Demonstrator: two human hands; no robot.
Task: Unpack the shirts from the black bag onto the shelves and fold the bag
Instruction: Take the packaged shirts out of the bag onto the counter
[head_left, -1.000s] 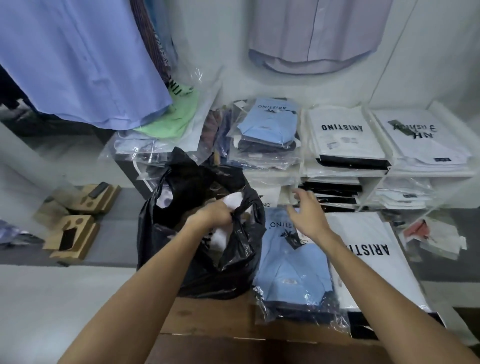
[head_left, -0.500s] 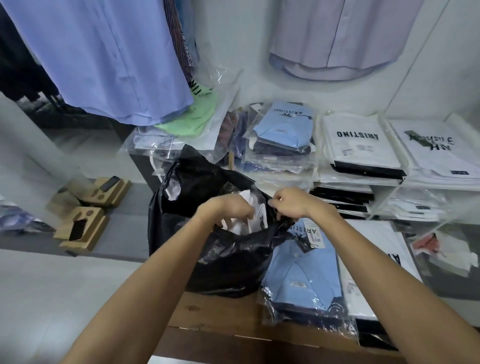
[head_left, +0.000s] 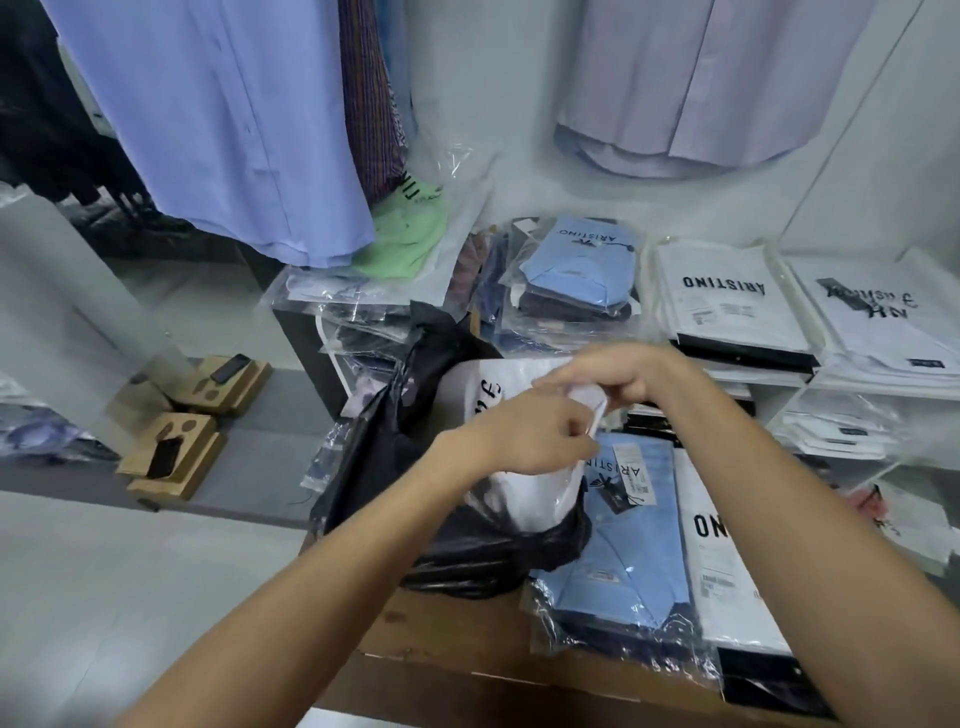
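The black bag (head_left: 483, 556) sits crumpled on the wooden table (head_left: 447, 639), its mouth open toward me. A white packaged shirt (head_left: 524, 499) with black lettering sticks halfway out of the bag. My left hand (head_left: 540, 431) pinches the packet's right edge. My right hand (head_left: 618, 376) grips the same packet at its upper right corner, just above the left hand. The lower part of the packet is hidden inside the bag.
A light blue packaged shirt (head_left: 618, 561) and a white Aristino packet (head_left: 722, 566) lie on the table right of the bag. White shelves (head_left: 857, 387) behind hold stacks of packaged shirts. Hanging shirts (head_left: 234, 119) fill the top. Cardboard inserts (head_left: 176, 457) lie on the floor at left.
My right hand came from the blue shirt on the table to the bag's mouth. Both hands have lifted the white packet up out of the bag.
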